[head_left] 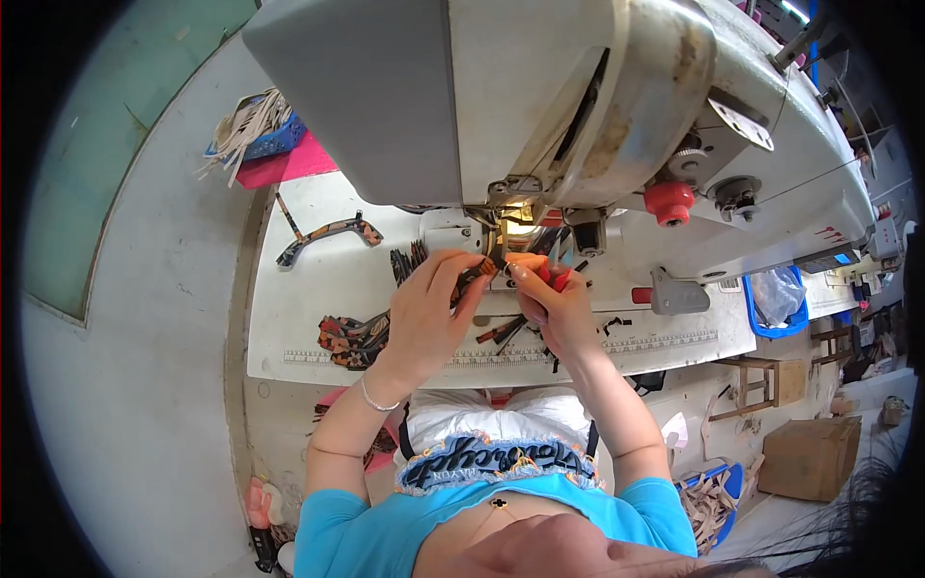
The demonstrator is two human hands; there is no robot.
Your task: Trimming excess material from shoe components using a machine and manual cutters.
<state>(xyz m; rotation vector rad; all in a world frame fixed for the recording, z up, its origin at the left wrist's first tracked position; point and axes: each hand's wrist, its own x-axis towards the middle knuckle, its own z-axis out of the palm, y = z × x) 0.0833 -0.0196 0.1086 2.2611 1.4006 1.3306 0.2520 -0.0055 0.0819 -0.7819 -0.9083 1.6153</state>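
Below the lit needle area of a sewing machine (520,217), both my hands meet at a dark, orange-patterned fabric strip (474,276). My left hand (429,303) is closed on the strip with thumb and fingers. My right hand (559,308) pinches at the strip's right end. Something red (561,280) shows among the right fingers; its full shape is hidden. Left of my left hand lies a pile of matching patterned pieces (352,339). A strapped patterned piece (332,234) lies farther back. Dark narrow strips (506,332) lie between my wrists.
A ruler strip (665,339) runs along the near table edge (689,358). The machine head overhangs my hands. A blue basket of pale straps (260,140) stands back left. At right are a blue bin (777,303), a wooden stool (756,385) and a cardboard box (811,458).
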